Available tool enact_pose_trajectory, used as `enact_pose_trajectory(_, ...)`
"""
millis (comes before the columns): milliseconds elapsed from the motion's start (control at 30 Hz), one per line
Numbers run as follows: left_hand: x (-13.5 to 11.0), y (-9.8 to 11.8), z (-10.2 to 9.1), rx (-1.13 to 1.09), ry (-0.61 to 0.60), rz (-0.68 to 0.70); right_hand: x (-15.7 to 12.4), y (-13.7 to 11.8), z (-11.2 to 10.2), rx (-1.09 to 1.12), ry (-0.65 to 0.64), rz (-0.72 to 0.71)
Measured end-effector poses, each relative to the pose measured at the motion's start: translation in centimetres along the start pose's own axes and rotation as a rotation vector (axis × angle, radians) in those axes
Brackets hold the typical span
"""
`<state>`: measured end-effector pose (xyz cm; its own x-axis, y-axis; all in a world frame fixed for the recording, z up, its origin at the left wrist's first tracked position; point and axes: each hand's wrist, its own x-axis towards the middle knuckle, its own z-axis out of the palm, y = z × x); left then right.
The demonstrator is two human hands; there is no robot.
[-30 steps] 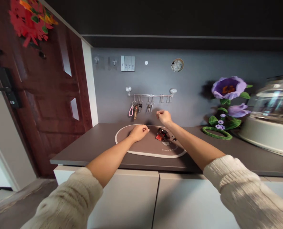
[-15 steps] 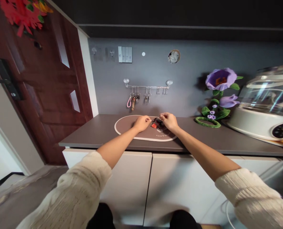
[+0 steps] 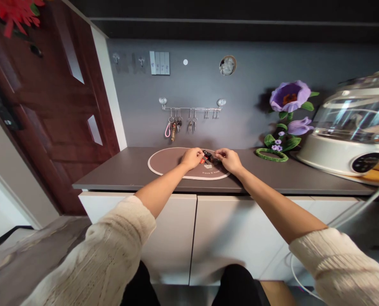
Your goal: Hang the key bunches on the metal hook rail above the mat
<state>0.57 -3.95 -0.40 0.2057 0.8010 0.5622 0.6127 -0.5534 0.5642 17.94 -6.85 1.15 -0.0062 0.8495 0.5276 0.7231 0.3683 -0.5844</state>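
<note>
Between my two hands is a small dark bunch with a bright red piece, which looks like a key bunch. It is at the right part of an oval brown mat with a pale rim. My left hand pinches at the bunch's left side, by the red piece. From the right, my right hand has thumb and fingers closed on its other side. My fingers partly cover the bunch, and its separate parts are too small to tell apart.
A wall rail above the mat holds several keys on hooks. Purple craft flowers stand to the right, beside a white appliance with a clear top. White cabinet doors are below the counter; a dark red door is left.
The view has shifted, so the scene sits higher and further left. My hands are closer about the bunch, the left now up against the red piece, which is more covered.
</note>
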Motion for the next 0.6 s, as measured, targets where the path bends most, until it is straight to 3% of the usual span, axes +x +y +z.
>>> enact_pose_trajectory(233,-0.3,0.0,-0.4,0.046,-0.043,-0.003,-0.6,0.4,-0.6,-0.090,0.002,-0.065)
enact_pose_trajectory(600,-0.5,0.0,-0.7,0.052,-0.023,0.015,-1.4,1.1,-1.3,-0.153,-0.059,-0.021)
